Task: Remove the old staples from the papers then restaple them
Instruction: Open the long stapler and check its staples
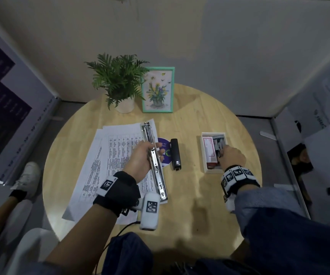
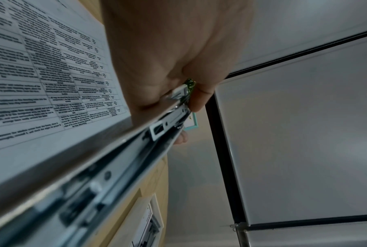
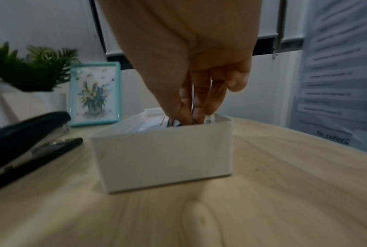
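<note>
Chrome gleamed on the opened stapler (image 1: 154, 161), which the left hand (image 1: 140, 159) gripped above the papers (image 1: 108, 155) at nine o'clock on the counter (image 1: 200, 195). At three o'clock the right hand (image 1: 232, 155) had its fingertips (image 3: 196, 112) pinched together inside a white box (image 3: 163, 158); what they held was hidden. Lifting a staple strip level, unbent, would probably suit reloading. Print on the papers was too blurred to read.

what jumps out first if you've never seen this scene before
The long silver stapler opened out flat, held in the left hand above the printed papers at the table's left. Then the right hand, fingers dipping into the white box of staple supplies on the right, with a black stapler lying between them.
</note>
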Available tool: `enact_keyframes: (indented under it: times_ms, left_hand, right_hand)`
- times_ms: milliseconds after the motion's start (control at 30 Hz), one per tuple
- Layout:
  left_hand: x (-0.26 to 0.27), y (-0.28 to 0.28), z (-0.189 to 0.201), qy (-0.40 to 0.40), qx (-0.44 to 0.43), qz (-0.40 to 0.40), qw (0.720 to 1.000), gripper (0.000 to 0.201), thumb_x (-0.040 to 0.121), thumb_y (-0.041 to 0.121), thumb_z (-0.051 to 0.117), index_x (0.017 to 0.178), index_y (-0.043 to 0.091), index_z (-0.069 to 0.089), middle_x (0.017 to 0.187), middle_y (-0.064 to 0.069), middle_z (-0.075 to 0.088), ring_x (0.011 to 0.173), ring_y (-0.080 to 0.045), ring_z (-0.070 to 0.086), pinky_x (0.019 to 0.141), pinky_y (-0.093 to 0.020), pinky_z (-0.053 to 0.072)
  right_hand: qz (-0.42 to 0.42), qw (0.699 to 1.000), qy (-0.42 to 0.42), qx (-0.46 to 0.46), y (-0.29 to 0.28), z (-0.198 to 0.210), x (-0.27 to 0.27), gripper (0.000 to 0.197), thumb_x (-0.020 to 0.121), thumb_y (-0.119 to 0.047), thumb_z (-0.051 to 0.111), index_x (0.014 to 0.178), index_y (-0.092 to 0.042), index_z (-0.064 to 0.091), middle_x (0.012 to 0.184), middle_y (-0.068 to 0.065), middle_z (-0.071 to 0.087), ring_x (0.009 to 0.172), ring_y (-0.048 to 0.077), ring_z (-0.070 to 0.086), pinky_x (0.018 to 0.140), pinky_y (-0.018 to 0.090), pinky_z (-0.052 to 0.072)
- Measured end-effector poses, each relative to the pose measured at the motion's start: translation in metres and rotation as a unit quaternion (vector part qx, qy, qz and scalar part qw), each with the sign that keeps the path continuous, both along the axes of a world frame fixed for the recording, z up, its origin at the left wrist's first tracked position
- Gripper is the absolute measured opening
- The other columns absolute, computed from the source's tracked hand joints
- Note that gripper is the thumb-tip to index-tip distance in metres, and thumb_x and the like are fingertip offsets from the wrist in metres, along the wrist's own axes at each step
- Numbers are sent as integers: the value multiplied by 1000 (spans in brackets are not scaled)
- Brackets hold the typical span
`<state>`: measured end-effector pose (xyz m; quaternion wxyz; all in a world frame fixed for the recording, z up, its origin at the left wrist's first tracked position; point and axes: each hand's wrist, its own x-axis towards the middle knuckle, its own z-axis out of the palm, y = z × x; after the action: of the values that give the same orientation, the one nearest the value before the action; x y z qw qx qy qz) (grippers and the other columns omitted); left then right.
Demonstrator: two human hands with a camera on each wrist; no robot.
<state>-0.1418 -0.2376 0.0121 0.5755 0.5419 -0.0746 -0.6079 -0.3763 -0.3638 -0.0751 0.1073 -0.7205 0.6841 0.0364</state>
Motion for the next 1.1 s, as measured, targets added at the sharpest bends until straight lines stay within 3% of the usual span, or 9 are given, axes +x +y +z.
enact_keyframes:
  times_ms: [133, 233, 300, 400, 533, 600, 667, 833, 1100]
  left_hand:
    - [-10, 3, 6, -20, -12, -34, 999, 23, 90, 1, 33, 110, 1, 44, 93, -11, 59, 69, -16, 63, 57, -26, 55]
    - [-13, 8, 11, -25, -31, -59, 997, 24, 92, -1, 34, 114, 4, 39, 95, -11, 61, 68, -17, 66, 58, -27, 56]
    - [-14, 13, 15, -39, -43, -90, 994, 27, 93, 0, 35, 118, 3, 42, 96, -9, 63, 67, -14, 69, 59, -26, 56]
    - [-18, 18, 20, -50, -56, -125, 989, 26, 94, 2, 37, 117, 3, 48, 98, -9, 63, 67, -13, 69, 62, -26, 56]
    - [-25, 25, 30, -72, -76, -162, 981, 27, 94, 3, 39, 118, 7, 51, 100, -8, 63, 80, -20, 65, 63, -27, 54]
    - [-28, 28, 37, -79, -87, -173, 978, 30, 94, 3, 38, 122, 7, 49, 104, -10, 61, 81, -21, 64, 61, -25, 53]
    - [-29, 29, 41, -83, -93, -178, 976, 30, 94, 2, 37, 122, 7, 48, 106, -11, 59, 78, -19, 64, 60, -24, 53]
    - [-33, 33, 42, -83, -93, -182, 975, 33, 94, 1, 37, 125, 5, 46, 103, -12, 59, 75, -17, 65, 59, -24, 53]
    - [-37, 34, 45, -78, -97, -195, 973, 37, 94, 0, 36, 130, 4, 44, 105, -12, 58, 75, -17, 65, 59, -23, 53]
  right_hand:
    - [-77, 987, -138, -6, 9, 14, -8, 15, 86, -6, 55, 96, -6, 66, 97, 20, 68, 89, 37, 64, 67, 34, 46]
    - [-97, 952, -284, -64, 16, 33, -4, 5, 82, -6, 59, 82, -5, 64, 81, 16, 67, 80, 35, 63, 69, 37, 49]
    - [-58, 898, -432, -54, 27, 59, 8, 13, 81, -3, 62, 71, -12, 60, 70, 8, 63, 70, 28, 61, 70, 38, 52]
    - [60, 805, -589, 39, 56, 107, 37, 14, 83, -3, 64, 76, -15, 64, 81, 11, 70, 77, 21, 64, 76, 33, 54]
    - [151, 772, -613, 69, 80, 137, 67, 6, 84, 1, 63, 89, 1, 65, 95, 18, 69, 85, 21, 63, 75, 25, 54]
    - [187, 775, -601, 51, 84, 140, 71, 7, 83, 4, 63, 88, 1, 66, 97, 19, 65, 85, 20, 62, 71, 16, 53]
    - [208, 782, -586, 42, 85, 141, 71, 7, 82, 4, 64, 86, -1, 67, 98, 18, 64, 87, 22, 62, 73, 16, 53]
    - [194, 798, -569, 38, 87, 139, 67, 6, 81, 3, 66, 87, 2, 67, 101, 14, 62, 80, 8, 62, 78, 17, 52]
    - [183, 790, -584, 43, 91, 139, 62, 21, 81, -1, 67, 79, -22, 65, 99, 2, 60, 77, 1, 61, 74, 15, 51]
